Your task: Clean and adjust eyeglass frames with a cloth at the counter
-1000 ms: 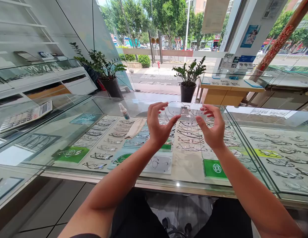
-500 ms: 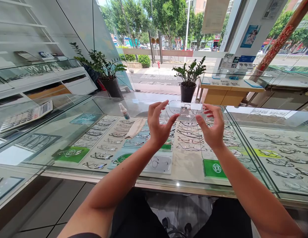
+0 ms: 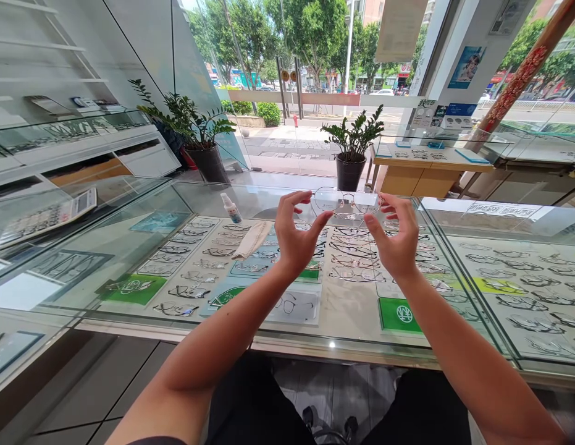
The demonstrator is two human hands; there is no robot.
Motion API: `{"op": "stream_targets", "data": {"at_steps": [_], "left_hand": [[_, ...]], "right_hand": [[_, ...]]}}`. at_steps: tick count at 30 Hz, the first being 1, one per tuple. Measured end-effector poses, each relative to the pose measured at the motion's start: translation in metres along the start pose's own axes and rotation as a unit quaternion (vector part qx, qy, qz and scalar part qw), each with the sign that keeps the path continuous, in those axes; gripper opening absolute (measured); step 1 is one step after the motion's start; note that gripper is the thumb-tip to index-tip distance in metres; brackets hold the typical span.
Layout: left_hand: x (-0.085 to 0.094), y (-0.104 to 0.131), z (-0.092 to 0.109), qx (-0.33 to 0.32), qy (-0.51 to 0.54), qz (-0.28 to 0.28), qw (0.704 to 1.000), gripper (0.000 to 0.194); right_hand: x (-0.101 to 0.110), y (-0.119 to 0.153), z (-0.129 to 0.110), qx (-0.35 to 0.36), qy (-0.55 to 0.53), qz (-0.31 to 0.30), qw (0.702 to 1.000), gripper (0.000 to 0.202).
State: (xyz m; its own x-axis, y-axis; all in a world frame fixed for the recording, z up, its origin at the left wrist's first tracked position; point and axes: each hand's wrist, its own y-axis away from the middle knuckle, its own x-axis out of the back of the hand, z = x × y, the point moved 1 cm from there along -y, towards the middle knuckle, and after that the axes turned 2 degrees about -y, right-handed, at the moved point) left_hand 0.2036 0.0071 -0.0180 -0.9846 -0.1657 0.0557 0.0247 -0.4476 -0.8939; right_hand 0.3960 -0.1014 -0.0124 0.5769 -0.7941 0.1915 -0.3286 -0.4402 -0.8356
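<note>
A pair of eyeglasses (image 3: 346,199) with thin metal rims and clear lenses is held up above the glass counter. My left hand (image 3: 296,235) grips its left side between fingers and thumb. On the other side, my right hand (image 3: 397,233) holds the right edge of the frame in the same way. Beyond the left hand, a white spray bottle (image 3: 231,209) stands on the glass top. A pale cleaning cloth (image 3: 252,240) lies on the counter just left of that hand. Rows of spectacle frames (image 3: 354,250) show through the glass below both hands.
The glass display counter (image 3: 343,342) runs across in front of me, with green logo cards (image 3: 402,314) inside. A large calculator (image 3: 49,216) rests at the far left. Potted plants (image 3: 351,170) stand behind the counter by the window. A wooden display table (image 3: 421,176) is at back right.
Almost nothing differs. The eyeglasses stay raised between both hands, with only a very slight shift of the view.
</note>
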Motion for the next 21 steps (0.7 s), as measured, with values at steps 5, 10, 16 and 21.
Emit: {"op": "stream_targets", "data": {"at_steps": [5,10,16,21], "left_hand": [[0.0006,-0.0004,0.0008,-0.01,-0.008,0.007,1.0,0.046],[0.0014,-0.0015,0.0022,-0.019,-0.021,0.012,1.0,0.047],[0.0021,-0.0023,0.0046,-0.033,-0.024,0.019,0.999,0.048],[0.0024,-0.0028,0.0047,-0.046,-0.029,0.019,0.998,0.048]], "right_hand": [[0.0,0.0003,0.0002,-0.012,0.002,-0.008,1.0,0.043],[-0.0009,0.0009,0.0032,-0.028,0.0,-0.02,0.999,0.046],[-0.0017,0.0022,0.0054,-0.045,-0.006,-0.031,0.999,0.048],[-0.0018,0.0024,0.0068,-0.048,-0.007,-0.034,0.998,0.049]]}}
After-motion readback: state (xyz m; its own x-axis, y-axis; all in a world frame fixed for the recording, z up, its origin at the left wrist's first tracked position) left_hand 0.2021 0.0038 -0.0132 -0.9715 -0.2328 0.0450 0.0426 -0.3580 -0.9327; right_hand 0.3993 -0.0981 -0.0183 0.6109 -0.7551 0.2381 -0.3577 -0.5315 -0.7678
